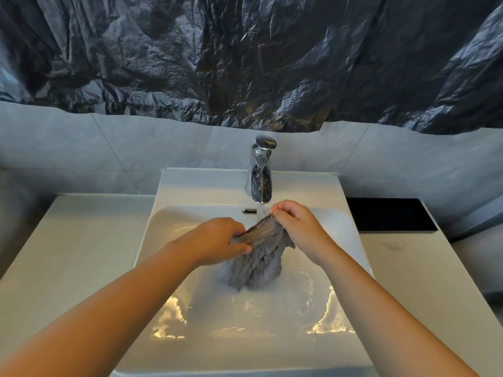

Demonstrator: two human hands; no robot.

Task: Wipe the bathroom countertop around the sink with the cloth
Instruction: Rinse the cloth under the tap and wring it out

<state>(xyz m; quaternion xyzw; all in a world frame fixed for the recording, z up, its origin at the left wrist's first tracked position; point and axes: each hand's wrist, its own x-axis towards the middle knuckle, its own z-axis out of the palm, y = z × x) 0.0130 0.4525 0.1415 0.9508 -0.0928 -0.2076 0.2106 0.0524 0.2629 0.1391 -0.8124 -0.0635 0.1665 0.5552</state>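
Both hands gripped the grey cloth over the sink: left hand pinched one end of the top edge, right hand the other. Water ran from the faucet onto that edge. Cloth's lower folds hung bunched and hid the drain. Desk lay on both sides. Dark slab on the right, unidentifiable. Black plastic sheet covered the wall above.
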